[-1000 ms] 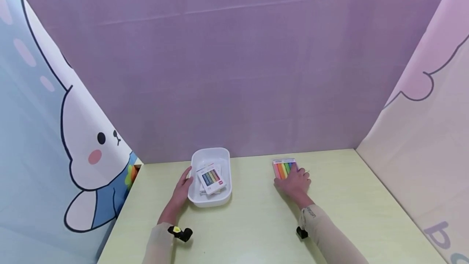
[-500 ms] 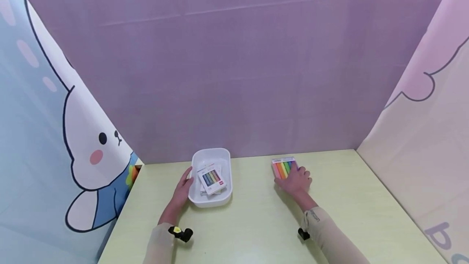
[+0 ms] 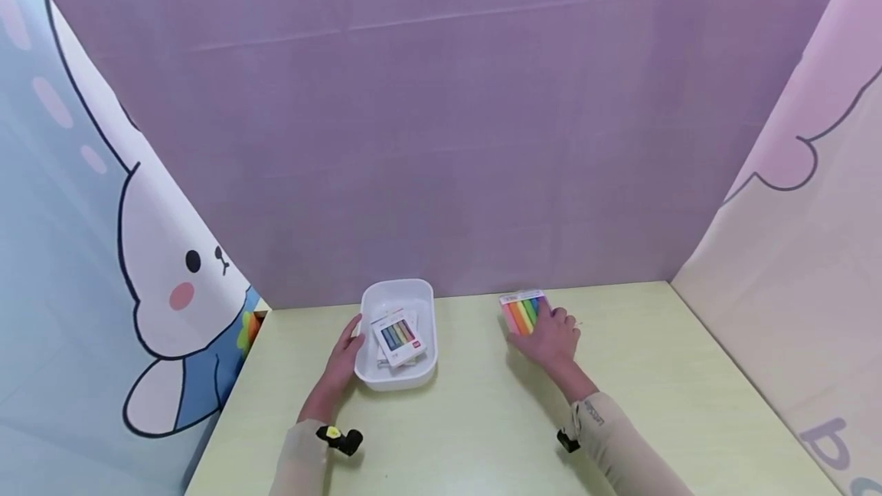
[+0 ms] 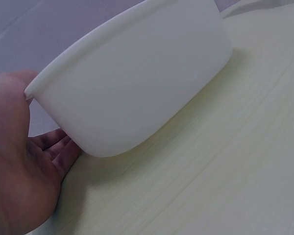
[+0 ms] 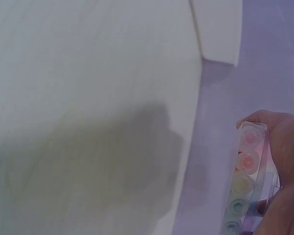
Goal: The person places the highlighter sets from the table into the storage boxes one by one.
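Observation:
My left hand (image 3: 343,362) grips the left side of a white plastic bin (image 3: 396,381). In the left wrist view its thumb hooks over the rim and its fingers lie against the outer wall. Inside the bin, a flat white box (image 3: 400,337) showing coloured sticks lies on another box, mostly hidden. My right hand (image 3: 553,339) holds a clear pack of coloured markers (image 3: 521,316), tilted just above the table. The right wrist view shows the round marker ends (image 5: 248,161) in a row, with thumb and fingers on either side of the pack.
The pale wooden table (image 3: 468,419) ends at a purple cloth wall (image 3: 441,136) at the back. Printed panels stand at both sides, the left one with a cartoon rabbit (image 3: 179,274). Black wrist cameras (image 3: 341,440) sit at both cuffs.
My right hand has lifted the pack of markers off the table and carried it slightly left, towards the bin. The left hand and the bin stay in place.

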`<state>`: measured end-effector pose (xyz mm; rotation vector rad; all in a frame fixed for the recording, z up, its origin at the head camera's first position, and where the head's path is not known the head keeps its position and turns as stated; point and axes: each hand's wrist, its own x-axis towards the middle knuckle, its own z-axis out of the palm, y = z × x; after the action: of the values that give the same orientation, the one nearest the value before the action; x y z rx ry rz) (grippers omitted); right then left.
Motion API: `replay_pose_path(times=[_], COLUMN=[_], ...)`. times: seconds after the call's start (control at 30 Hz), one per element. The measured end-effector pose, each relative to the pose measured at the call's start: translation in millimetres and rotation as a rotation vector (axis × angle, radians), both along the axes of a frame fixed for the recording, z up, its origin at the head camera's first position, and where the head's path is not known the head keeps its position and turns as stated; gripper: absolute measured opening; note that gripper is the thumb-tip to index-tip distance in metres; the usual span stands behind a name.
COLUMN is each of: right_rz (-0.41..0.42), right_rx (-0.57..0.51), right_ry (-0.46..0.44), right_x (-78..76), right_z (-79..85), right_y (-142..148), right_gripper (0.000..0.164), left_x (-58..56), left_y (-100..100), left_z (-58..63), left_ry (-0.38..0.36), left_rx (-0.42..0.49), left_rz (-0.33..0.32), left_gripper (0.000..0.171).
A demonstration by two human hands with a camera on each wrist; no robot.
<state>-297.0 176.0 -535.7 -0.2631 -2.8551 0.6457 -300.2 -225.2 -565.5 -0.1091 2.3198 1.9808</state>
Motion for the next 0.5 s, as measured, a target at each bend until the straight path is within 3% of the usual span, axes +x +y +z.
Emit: replay_pose_path(times=[0.3, 0.5], right_rz=[0.053, 0.074], right_rx=[0.016, 0.022], right_ry=[0.031, -0.002], right_x=[6.7, 10.5], right_z=[19.1, 30.2], right_y=[-12, -21], right_gripper=[0.103, 0.104], left_x=[-11.5, -11.1], left_y=[-4, -3], left_z=[-28.8, -27.2], left_ry=[0.018, 0.021], left_rx=[-0.033, -0.013], left_rz=[0.034, 0.036], left_gripper=[0.053, 0.053])
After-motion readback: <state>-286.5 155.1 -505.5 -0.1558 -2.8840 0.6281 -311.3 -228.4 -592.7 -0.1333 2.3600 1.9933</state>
